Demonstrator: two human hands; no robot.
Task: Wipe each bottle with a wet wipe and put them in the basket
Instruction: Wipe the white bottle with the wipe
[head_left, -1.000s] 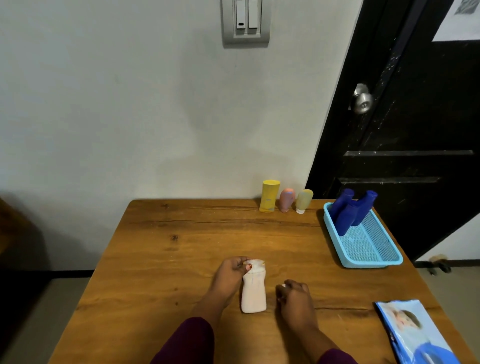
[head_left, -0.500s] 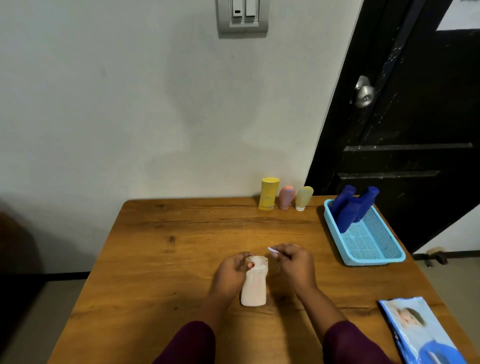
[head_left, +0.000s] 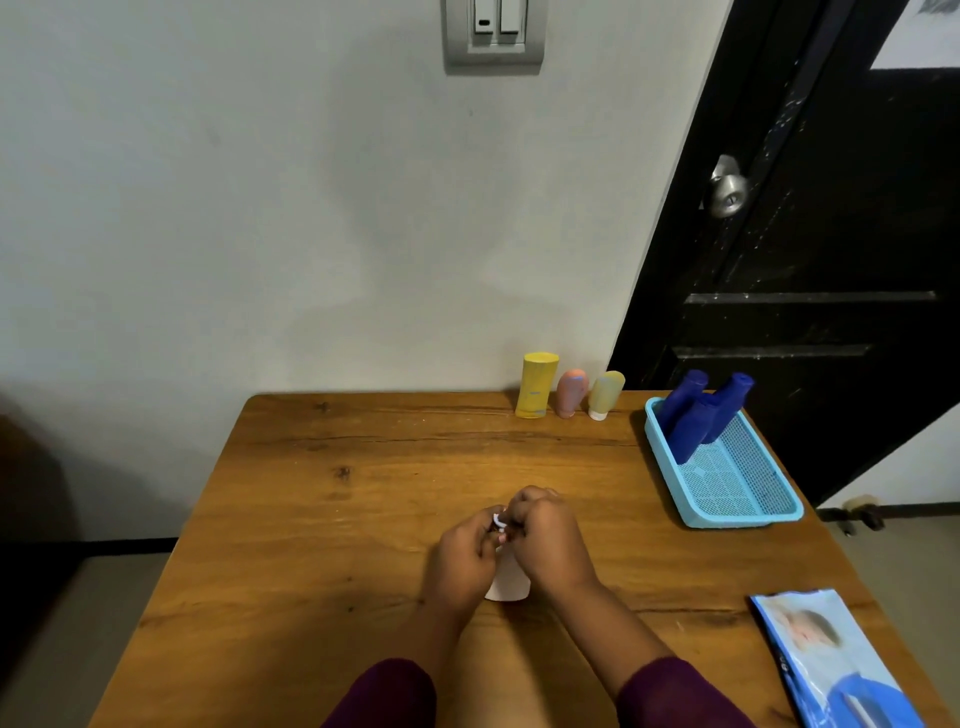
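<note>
Near the table (head_left: 363, 467) front, the pale bottle (head_left: 509, 587) is gripped at its far end by left hand (head_left: 462, 561), wet wipe (head_left: 500, 521) pinched by right hand (head_left: 550, 545).

At the centre of the wooden table (head_left: 363, 493), the left hand (head_left: 465, 558) grips a standing pale bottle (head_left: 509, 584) while the right hand (head_left: 550, 545) pinches a white wet wipe (head_left: 498, 521) at its top. At 2 o'clock a blue basket (head_left: 737, 512) holds two leaning blue bottles (head_left: 691, 421). At 1 o'clock stand a yellow bottle (head_left: 535, 384), a pink bottle (head_left: 571, 392) and a green bottle (head_left: 605, 392). A wipes pack (head_left: 831, 654) lies at 4 o'clock.
</note>
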